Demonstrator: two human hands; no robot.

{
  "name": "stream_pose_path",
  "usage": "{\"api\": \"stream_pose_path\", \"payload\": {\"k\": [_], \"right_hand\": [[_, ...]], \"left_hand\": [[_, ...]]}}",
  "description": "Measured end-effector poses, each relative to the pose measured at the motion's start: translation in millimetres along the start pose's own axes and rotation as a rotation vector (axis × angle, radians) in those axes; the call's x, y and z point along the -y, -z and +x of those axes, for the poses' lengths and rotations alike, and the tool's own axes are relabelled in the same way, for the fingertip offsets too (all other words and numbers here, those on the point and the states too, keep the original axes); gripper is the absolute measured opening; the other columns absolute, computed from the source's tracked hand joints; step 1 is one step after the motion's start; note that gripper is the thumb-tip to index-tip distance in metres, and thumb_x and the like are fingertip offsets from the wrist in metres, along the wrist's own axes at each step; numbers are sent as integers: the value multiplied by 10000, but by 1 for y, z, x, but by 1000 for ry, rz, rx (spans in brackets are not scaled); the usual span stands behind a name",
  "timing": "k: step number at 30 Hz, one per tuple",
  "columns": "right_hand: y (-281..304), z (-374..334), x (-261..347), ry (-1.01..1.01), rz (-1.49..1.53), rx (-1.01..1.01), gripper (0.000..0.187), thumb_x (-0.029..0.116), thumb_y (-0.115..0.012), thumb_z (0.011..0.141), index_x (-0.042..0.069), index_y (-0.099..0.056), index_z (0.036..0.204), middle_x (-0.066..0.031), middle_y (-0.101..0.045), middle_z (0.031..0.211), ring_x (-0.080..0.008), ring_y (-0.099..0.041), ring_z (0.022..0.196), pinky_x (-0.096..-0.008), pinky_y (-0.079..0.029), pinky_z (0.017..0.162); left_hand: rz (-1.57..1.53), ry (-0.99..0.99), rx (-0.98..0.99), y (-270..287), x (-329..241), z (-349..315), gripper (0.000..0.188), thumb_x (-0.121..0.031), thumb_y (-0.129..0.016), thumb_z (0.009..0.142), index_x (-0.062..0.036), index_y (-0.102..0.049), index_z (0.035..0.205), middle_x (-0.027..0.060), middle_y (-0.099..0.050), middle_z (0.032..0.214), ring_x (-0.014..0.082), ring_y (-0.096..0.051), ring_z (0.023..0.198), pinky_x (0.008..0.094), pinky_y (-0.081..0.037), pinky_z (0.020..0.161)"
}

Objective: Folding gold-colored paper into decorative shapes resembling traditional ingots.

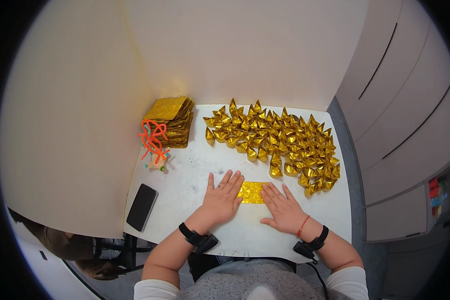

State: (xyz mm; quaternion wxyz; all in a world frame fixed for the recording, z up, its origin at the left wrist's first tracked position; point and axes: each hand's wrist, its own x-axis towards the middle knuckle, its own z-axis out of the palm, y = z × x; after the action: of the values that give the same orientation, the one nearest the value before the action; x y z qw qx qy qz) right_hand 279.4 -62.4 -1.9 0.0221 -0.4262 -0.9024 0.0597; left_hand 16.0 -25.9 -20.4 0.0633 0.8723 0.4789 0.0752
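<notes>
A folded strip of gold foil paper (252,192) lies flat on the white table (185,210) in front of me. My left hand (224,197) rests on its left end, palm down, with the fingers stretched out. On the right end lies my right hand (284,206), also flat, its thumb held apart from the fingers. Part of the strip is hidden under both hands. Beyond them, many folded gold paper ingots (275,132) with pointed ends crowd the back and right of the table.
A tall stack of gold foil sheets (174,120) stands at the back left. Against it lies an orange looped pipe-cleaner ornament (154,137). A black phone (142,207) lies near the left edge. Walls rise behind and left; grey cabinets (400,115) stand right.
</notes>
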Motion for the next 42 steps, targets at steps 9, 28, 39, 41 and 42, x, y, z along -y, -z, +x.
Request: {"api": "stream_pose_path", "payload": {"k": [9,28,39,41,42], "right_hand": [[2,8,-9,26,6,-100,591,379,-646,955,50,-543,1436,-109,-473,1563,-230,-394,1479,-511,-274,1213],[6,22,5,111,-18,-249,497,400,-749,853,242,-656,1315,-118,-573,1365,-322,-499,1307,-593,-341,1075],[9,19,-3,194,-70,-193,443,388,-735,870,250,-682,1288,-25,-613,1290,-254,-510,1304,-585,-327,1068],[10,14,-8,200,-62,-192,428,376,-739,867,245,-691,1273,-16,-622,1279,-247,-514,1303,-585,-329,1064],[11,11,-9,201,-61,-203,418,365,-747,861,240,-697,1257,-13,-626,1276,-243,-517,1301,-586,-332,1060]], "left_hand": [[24,103,43,12,18,-16,659,-332,-478,1008,-84,-318,1597,96,-279,1684,318,-210,1567,726,-71,1191],[-244,-207,-114,0,2,0,419,-45,-615,904,-46,-636,1322,146,-594,1434,366,-508,1384,538,-363,1167],[-311,-138,-125,-2,3,7,329,-113,-589,933,-104,-729,1230,94,-653,1370,306,-559,1342,471,-394,1149],[-313,-138,-131,-5,3,8,323,-117,-592,934,-107,-734,1223,94,-659,1361,306,-563,1338,468,-398,1146],[-313,-134,-138,-5,3,7,317,-122,-594,934,-110,-740,1216,95,-665,1351,306,-567,1334,466,-403,1144]]}}
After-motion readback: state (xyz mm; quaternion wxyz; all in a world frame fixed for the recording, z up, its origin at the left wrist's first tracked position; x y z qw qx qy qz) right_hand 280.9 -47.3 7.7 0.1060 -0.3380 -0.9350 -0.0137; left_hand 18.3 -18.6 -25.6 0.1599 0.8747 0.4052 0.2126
